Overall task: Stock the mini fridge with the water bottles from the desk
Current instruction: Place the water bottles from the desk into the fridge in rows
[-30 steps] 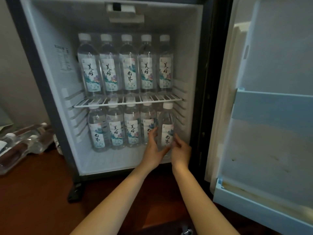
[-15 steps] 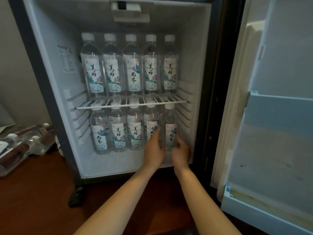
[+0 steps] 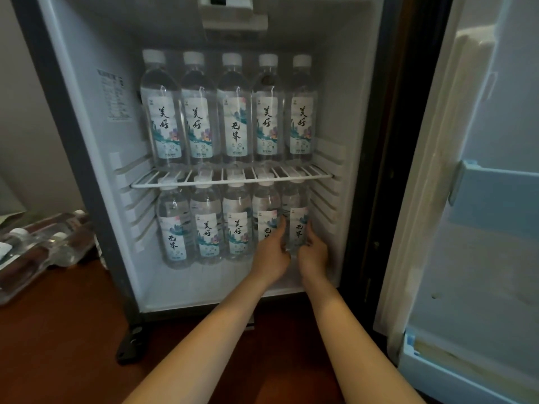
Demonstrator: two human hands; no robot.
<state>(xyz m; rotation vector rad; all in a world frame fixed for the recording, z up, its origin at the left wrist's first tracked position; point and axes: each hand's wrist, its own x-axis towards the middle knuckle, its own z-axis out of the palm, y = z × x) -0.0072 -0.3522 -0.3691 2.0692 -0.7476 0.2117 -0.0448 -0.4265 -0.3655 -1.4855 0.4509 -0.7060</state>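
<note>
- The upper row of water bottles point(image 3: 235, 112) showed black brush characters on white labels, left to right: 美好, 美好, 无界, 美好, 美好.
- The lower row of water bottles point(image 3: 207, 225) read 无界, 美好, 美好, 无界, the last partly behind the left hand point(image 3: 272, 252).
- The rightmost lower bottle point(image 3: 298, 205) read 无界.
- The sticker point(image 3: 115, 97) on the left inner wall of the mini fridge point(image 3: 358, 112) carried print too small to read.

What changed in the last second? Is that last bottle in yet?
The lower-right bottle slid back into line with the bottom row, under the wire shelf. The left-hand grip and right-hand grip followed and still hold it. Other bottles and open door unchanged.
</note>
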